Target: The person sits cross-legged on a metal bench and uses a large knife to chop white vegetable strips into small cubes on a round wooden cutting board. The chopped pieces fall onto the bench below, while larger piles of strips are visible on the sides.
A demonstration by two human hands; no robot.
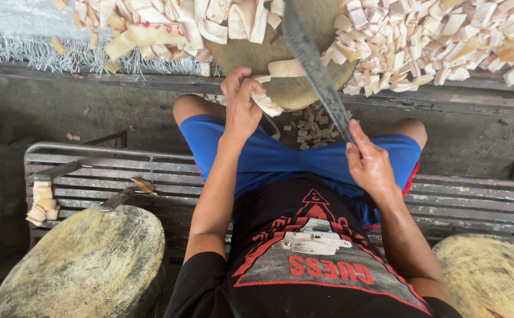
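Note:
My left hand (242,103) grips a long pale strip (277,88) lying across a round wooden chopping block (292,91) in front of my knees. My right hand (370,162) is shut on the handle of a long dark cleaver (313,62), whose blade reaches forward over the block, above the strip. Heaps of pale cut pieces (439,41) lie beyond the block, squares on the right and longer strips (162,29) on the left. I sit on a metal slatted bench (92,171) in blue shorts.
A second round block (86,265) stands at lower left, a third (492,277) at lower right. A knife (124,197) and a small stack of cut pieces (42,203) rest on the bench to my left. Small scraps (313,126) litter the concrete floor between my knees.

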